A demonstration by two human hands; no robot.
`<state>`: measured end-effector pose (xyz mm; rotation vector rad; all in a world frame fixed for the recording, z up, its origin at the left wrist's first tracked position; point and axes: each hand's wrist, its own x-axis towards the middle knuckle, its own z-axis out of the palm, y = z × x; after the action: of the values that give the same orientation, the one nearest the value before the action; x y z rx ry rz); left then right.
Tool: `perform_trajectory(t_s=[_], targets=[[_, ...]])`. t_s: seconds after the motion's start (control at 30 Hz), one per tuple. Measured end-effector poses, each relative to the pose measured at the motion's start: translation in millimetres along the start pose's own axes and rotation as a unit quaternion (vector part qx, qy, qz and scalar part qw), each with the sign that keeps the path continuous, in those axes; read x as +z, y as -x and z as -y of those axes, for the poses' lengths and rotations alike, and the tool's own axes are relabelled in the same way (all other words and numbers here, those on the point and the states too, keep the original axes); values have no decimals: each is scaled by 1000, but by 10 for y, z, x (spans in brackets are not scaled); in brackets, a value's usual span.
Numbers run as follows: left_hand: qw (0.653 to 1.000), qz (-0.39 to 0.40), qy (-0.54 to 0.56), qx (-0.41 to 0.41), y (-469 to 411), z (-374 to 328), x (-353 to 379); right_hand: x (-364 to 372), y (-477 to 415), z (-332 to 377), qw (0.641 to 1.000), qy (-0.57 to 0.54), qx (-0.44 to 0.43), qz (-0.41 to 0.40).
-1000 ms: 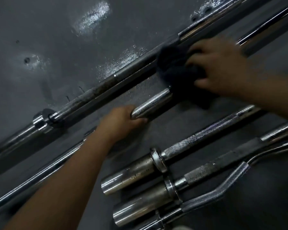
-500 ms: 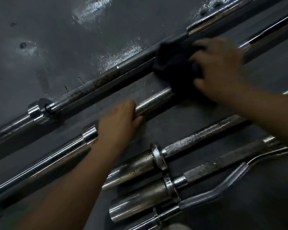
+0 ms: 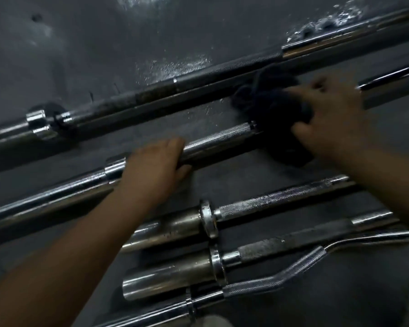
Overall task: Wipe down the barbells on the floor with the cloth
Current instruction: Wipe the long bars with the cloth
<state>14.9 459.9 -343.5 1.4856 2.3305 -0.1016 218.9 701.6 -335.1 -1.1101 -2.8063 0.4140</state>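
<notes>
Several steel barbells lie side by side on the dark floor, running from lower left to upper right. My left hand [image 3: 152, 166] grips the knurled shaft of the second barbell [image 3: 219, 141] just right of its collar. My right hand [image 3: 328, 116] holds a dark cloth [image 3: 267, 105] wrapped over the same shaft further right, its fingers curled into the fabric. The cloth hides that stretch of the bar and touches the far barbell [image 3: 198, 88] above it.
Nearer to me lie two shorter bars with thick sleeves [image 3: 175, 227] [image 3: 168, 279] and a curved curl bar [image 3: 293, 267]. The rubber floor [image 3: 92, 43] beyond the far barbell has scuffed, shiny patches.
The view has shifted so the bars lie flatter in frame. My left hand slid left along the shaft to beside the collar. My right hand and the cloth have stayed on the same bar.
</notes>
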Motion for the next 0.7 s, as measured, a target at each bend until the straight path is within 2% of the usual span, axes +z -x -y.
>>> perform_trajectory(t_s=[0.1,0.17,0.2,0.27,0.33,0.37,0.43,0.47,0.53,0.57,0.63,0.7], targets=[[999,-47,0,-15,244,285,-17,33,2,-138,996,4,80,-45],[995,-52,48,-75,411,491,-3,190,44,177,990,-53,124,-50],[992,-62,68,-92,473,554,39,279,77,434,988,-81,118,-49],[986,-94,97,-98,513,571,99,483,147,1055,993,-114,34,-25],[969,-114,170,-135,477,533,78,693,226,1724,989,-130,-71,24],[953,-125,215,-173,460,543,55,777,272,2033,984,-132,-106,48],[906,-137,315,-248,436,620,58,850,338,2402,982,-120,-123,82],[877,-148,377,-259,434,659,81,844,342,2413,981,-102,-131,97],[821,-208,468,-253,450,683,96,726,297,2150,969,-42,-201,138],[810,-230,477,-253,464,678,110,627,230,1952,957,-22,-235,168],[821,-260,443,-251,497,639,140,418,66,1566,944,4,-256,207],[831,-289,398,-260,493,595,122,230,-16,1202,948,43,-238,209]])
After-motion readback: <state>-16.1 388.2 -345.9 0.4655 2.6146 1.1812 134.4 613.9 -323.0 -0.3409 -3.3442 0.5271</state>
